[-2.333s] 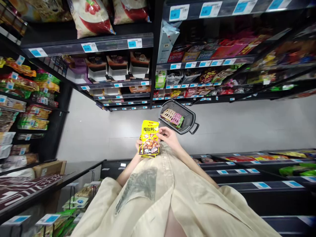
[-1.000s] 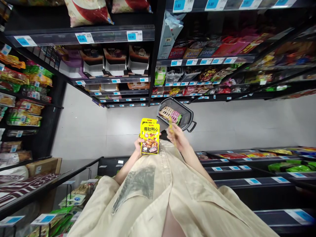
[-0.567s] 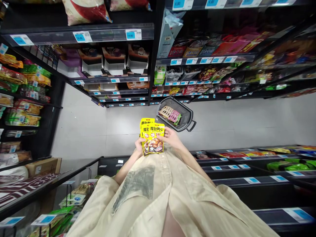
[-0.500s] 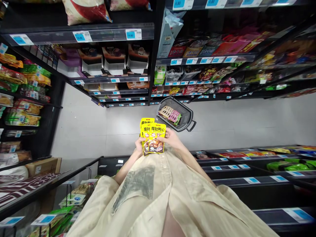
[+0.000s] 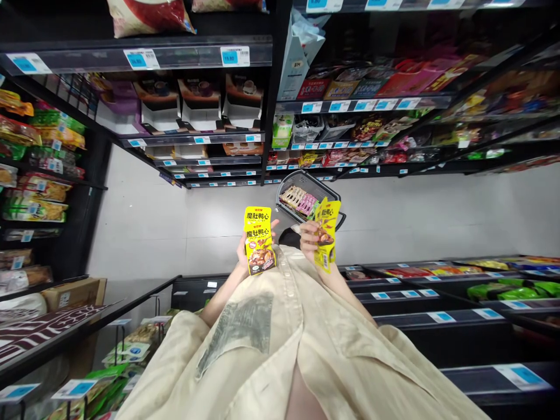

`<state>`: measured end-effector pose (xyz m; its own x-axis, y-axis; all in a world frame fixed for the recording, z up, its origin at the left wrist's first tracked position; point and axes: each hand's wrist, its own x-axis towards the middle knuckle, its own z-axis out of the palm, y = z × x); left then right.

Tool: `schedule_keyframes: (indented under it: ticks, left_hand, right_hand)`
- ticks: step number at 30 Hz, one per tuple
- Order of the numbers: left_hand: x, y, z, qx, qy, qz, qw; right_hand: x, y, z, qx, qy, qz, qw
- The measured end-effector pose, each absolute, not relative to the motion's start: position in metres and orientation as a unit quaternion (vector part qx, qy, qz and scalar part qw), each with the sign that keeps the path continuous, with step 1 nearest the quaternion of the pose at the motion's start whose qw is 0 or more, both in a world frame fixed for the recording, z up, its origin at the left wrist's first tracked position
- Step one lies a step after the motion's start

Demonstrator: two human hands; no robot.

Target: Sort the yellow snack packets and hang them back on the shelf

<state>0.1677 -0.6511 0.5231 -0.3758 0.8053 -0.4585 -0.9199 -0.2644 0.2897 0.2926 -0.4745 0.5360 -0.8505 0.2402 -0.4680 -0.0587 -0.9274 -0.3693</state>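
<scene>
Two overlapping yellow snack packets (image 5: 259,248) with dark lettering lie in my left hand (image 5: 242,251), their fronts facing up; its thumb or a fingertip shows at their right edge. My right hand (image 5: 308,239) is closed on yellow snack packets (image 5: 328,230), turned at an angle; a second edge shows behind the front one, so there seems to be more than one. On the floor just beyond my hands stands a dark grey shopping basket (image 5: 335,201). Inside it lie beige and pink packages (image 5: 300,200) in a row. The right-hand packets hide part of the basket.
Black shelves with boxes (image 5: 201,105) and bagged goods run along the far side of the aisle. More shelves (image 5: 406,296) stand close on my right, with hanging packets (image 5: 105,391) at lower left. Grey floor tiles (image 5: 219,201) lie between.
My hands have moved apart. The right hand has taken packets from the stack and carried them to the right, tilted. The left hand still holds the others.
</scene>
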Motion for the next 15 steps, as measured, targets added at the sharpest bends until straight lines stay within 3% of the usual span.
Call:
schedule_keyframes:
  ticks: [3, 8, 15]
  left_hand:
    - [0.17, -0.65, 0.521, -0.127, 0.267, 0.797, 0.527]
    - [0.175, -0.647, 0.52, -0.171, 0.277, 0.808, 0.492]
    - [0.173, -0.641, 0.525, -0.155, 0.284, 0.804, 0.498]
  right_hand:
    - [0.287, -0.477, 0.541, -0.297, -0.261, 0.916, 0.07]
    - [0.276, -0.497, 0.535, -0.324, -0.412, 0.848, -0.075]
    - [0.274, -0.505, 0.52, -0.326, -0.44, 0.834, -0.07]
